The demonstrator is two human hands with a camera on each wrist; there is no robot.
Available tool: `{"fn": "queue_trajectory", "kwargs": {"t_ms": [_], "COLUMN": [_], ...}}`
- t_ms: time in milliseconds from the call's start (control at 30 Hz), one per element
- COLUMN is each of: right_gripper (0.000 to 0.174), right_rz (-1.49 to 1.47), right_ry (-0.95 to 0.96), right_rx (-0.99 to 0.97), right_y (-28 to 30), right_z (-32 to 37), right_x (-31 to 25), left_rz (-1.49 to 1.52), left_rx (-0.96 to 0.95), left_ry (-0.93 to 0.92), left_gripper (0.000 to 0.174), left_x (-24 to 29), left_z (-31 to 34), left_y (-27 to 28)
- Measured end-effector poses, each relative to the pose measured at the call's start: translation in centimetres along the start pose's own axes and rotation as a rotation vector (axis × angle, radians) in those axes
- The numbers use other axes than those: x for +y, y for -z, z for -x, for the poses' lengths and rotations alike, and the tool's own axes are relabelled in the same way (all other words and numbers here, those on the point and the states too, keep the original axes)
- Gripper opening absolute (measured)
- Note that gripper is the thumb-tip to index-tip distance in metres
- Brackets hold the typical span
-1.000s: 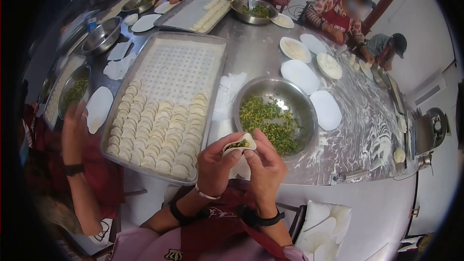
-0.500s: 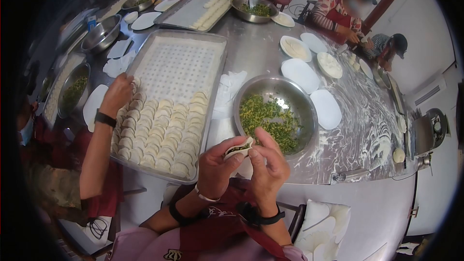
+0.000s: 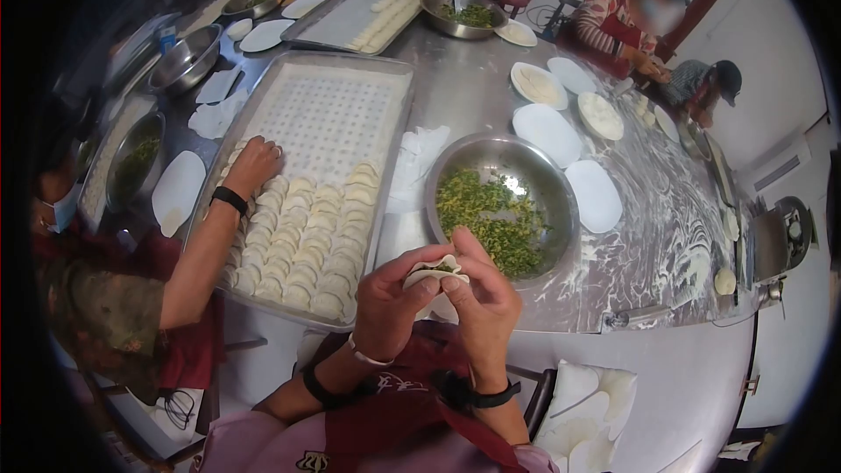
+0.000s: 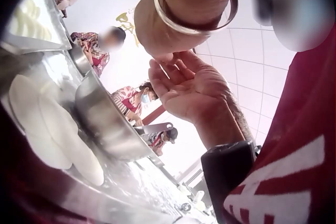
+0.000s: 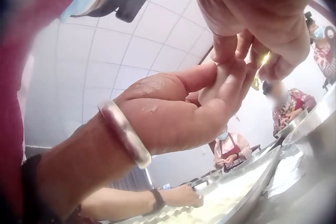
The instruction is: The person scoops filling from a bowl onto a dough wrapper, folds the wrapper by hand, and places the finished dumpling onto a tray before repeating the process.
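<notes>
A pale dough wrapper (image 3: 435,274), partly folded round green filling, is pinched between both hands in the head view. My left hand (image 3: 388,296) grips its left side, thumb in front and fingers behind. On its right side my right hand (image 3: 482,300) pinches the edge with thumb and fingers. Both hands are just in front of a steel bowl of chopped green and yellow filling (image 3: 491,219). The wrist views show left hand (image 5: 178,108) and right hand (image 4: 194,92) meeting at the fingertips; the wrapper is largely hidden there.
A tray (image 3: 399,114) with rows of dumplings (image 3: 298,254) lies to the left, another person's hand (image 3: 254,165) over it. White plates (image 3: 593,196) stand right of the bowl on the floured steel table (image 3: 648,271). Several people sit around, with more bowls and another tray (image 3: 328,31).
The wrapper has turned between the fingers and its edges are drawn closer together. The neighbour's arm has reached in over the tray from the left.
</notes>
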State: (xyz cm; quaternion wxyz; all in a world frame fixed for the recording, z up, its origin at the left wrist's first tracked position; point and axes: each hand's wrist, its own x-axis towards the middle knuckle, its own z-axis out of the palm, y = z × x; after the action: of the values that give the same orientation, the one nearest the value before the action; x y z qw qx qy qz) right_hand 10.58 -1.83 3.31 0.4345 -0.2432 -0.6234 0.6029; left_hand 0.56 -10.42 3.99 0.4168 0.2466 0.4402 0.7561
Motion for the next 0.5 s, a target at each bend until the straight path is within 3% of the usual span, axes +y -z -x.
{"fn": "queue_trajectory", "kwargs": {"t_ms": [133, 500], "right_gripper": [0.02, 0.012], "right_rz": [0.155, 0.167], "right_ry": [0.133, 0.181], "right_rx": [0.01, 0.007], "right_y": [-0.12, 0.13], "right_z": [0.0, 0.21], "right_x": [-0.46, -0.8], "left_rz": [0.045, -0.19], "left_rx": [0.018, 0.004], "left_ry": [0.014, -0.004], "left_gripper": [0.038, 0.032], "left_x": [0.09, 0.15], "left_z": [0.18, 0.57], "left_y": [-0.11, 0.28]}}
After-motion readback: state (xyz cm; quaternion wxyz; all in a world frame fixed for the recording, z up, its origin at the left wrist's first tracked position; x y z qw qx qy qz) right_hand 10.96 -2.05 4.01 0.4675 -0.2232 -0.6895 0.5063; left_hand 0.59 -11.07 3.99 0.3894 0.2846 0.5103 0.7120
